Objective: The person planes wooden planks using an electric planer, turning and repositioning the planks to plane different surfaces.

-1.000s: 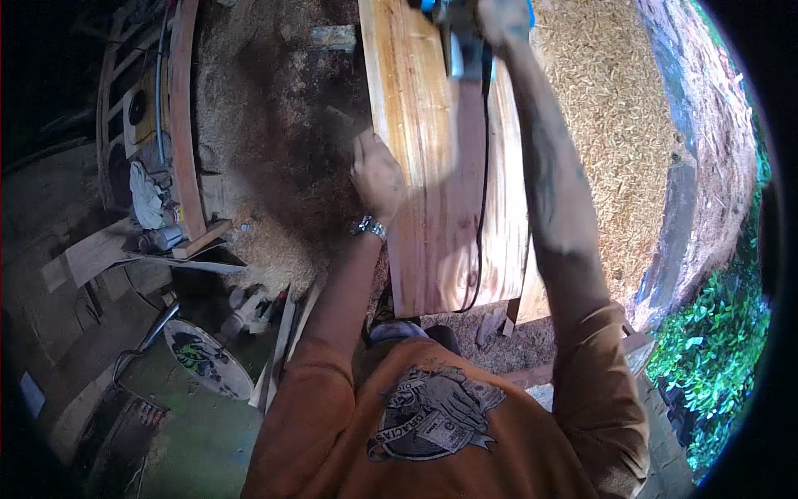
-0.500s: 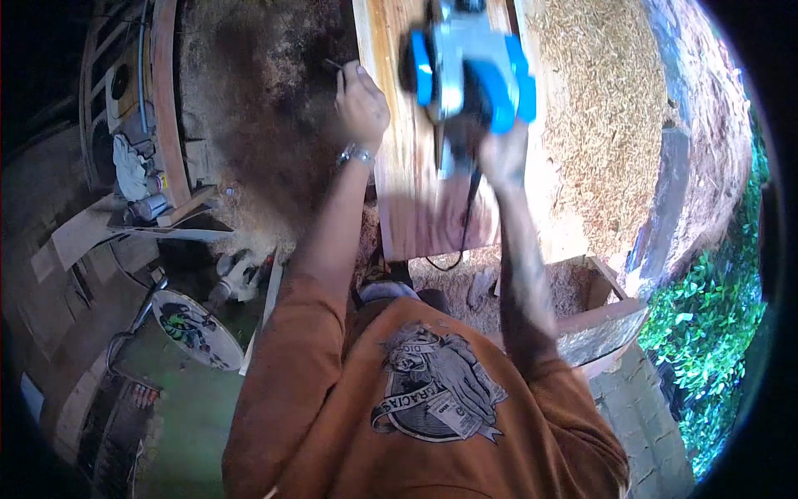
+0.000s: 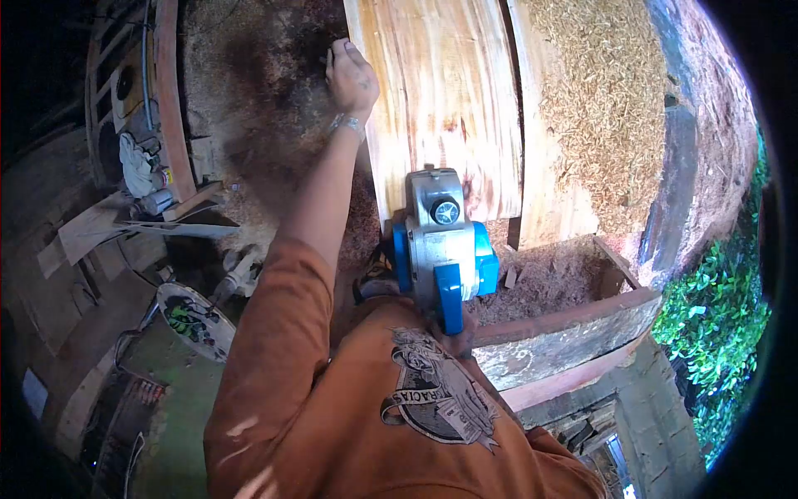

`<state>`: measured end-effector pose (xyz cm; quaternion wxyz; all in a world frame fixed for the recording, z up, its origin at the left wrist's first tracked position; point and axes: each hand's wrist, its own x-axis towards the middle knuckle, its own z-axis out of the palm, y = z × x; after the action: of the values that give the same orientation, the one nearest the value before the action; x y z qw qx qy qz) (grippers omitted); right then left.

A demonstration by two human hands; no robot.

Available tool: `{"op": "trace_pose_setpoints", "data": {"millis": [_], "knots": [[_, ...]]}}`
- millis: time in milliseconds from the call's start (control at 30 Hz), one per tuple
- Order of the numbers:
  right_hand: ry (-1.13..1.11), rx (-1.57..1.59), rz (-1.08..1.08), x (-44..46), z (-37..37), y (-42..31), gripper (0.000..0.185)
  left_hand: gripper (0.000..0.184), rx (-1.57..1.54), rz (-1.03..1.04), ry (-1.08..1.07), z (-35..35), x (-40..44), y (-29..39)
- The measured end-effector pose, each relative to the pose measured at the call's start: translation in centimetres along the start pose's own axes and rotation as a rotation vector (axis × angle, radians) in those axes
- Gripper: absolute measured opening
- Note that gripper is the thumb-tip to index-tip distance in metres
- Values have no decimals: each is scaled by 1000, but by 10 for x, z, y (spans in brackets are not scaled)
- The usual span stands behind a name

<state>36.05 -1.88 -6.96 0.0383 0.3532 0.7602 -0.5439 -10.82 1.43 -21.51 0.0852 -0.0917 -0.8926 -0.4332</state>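
Observation:
A blue and grey electric planer point(image 3: 440, 249) sits over the near end of a wide wooden board point(image 3: 445, 91), close to my body. My right hand point(image 3: 459, 334) grips its rear handle, mostly hidden behind the blue housing. My left hand point(image 3: 352, 79) is at the board's left edge, fingers curled. What it holds, if anything, I cannot make out. Pale, freshly planed grain shows along the board, with a dark knot near the planer's nose.
Wood shavings point(image 3: 598, 116) cover the surface right of the board. A shavings-filled trough with a wooden front rail point(image 3: 573, 328) lies nearer. At left are a white cloth point(image 3: 137, 162), a can point(image 3: 156, 201) and a round disc point(image 3: 195, 320).
The planer and my right hand have come back along the board toward my body, to its near end. My left hand has shifted slightly farther up the left edge.

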Motion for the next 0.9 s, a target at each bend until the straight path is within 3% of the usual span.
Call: {"op": "trace_pose_setpoints", "data": {"millis": [67, 133, 200, 300, 533, 700, 800, 900], "knots": [[-17, 206, 204, 6, 11, 9, 31, 30, 4, 9, 2, 0, 0, -1], [11, 246, 206, 20, 15, 8, 30, 30, -19, -3, -6, 2, 2, -2], [89, 52, -62, 54, 13, -38, 29, 30, -40, -10, -12, 3, 4, -5], [120, 52, -145, 82, 16, -62, 25, 29, -85, -27, -25, 4, 4, -9], [100, 170, -5, 143, 16, -96, 18, 28, -252, -127, -86, 7, 1, -20], [96, 61, -81, 189, 16, -113, 23, 26, -363, -164, -66, 16, 3, -37], [239, 90, -198, 224, 23, -137, 15, 26, -639, -281, -221, 17, 7, -64], [220, 133, -121, 258, 24, -159, 12, 38, -704, -419, -373, -20, 9, -76]]}}
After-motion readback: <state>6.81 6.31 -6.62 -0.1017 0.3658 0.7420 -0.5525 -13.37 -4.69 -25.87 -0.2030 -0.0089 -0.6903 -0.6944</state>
